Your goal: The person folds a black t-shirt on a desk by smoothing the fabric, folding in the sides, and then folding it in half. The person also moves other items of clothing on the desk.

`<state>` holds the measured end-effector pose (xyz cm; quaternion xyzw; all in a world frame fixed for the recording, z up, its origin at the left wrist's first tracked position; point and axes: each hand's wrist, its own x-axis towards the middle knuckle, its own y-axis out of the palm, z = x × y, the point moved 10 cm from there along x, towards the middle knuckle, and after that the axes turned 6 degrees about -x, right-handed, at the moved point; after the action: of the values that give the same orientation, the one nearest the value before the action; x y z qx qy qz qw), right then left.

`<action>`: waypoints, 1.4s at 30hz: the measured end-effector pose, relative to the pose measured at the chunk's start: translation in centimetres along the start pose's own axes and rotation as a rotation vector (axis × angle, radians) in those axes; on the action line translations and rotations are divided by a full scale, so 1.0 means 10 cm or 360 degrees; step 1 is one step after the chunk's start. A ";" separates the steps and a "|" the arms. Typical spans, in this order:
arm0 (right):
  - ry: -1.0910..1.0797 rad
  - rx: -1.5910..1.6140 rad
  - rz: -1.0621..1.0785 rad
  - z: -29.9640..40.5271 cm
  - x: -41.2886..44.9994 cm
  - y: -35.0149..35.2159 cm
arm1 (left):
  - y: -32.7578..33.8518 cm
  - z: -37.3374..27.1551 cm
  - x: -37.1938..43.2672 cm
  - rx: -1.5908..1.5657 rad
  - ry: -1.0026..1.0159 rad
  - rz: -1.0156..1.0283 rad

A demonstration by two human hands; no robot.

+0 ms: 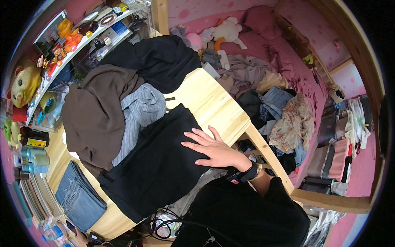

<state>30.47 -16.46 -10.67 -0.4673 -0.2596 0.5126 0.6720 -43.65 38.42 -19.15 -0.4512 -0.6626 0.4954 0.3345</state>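
My right hand [217, 151] lies palm down, fingers spread, on the upper right part of a black garment [157, 163]. The cloth is spread flat across the wooden table and reaches its near edge. At the lower left rim, my left hand [81, 239] is partly cut off and appears to hold a dark smartphone [71, 227]. Folded blue jeans [81, 196] lie close above that hand. Beyond the black garment are a blue striped garment [143, 108], a heaped brown garment [95, 120] and another dark garment [166, 58].
A white shelf [83, 40] with figurines lines the left side, above bottles [35, 160] and books [40, 197]. At right, a wooden rail [268, 154] separates the table [216, 102] from a pink bed with heaped clothes [291, 120]. Black cables [166, 222] hang near my body.
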 end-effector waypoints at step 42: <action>-0.0436 -0.0294 -0.0215 0.54 -0.18 0.00 | 0.14 -3.92 -6.72 -0.0143 0.2261 0.0764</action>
<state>25.39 -16.14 -8.12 -0.4344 -0.4256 0.4990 0.6174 16.46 -10.01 -9.07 -0.8077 -0.1903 0.1167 0.5457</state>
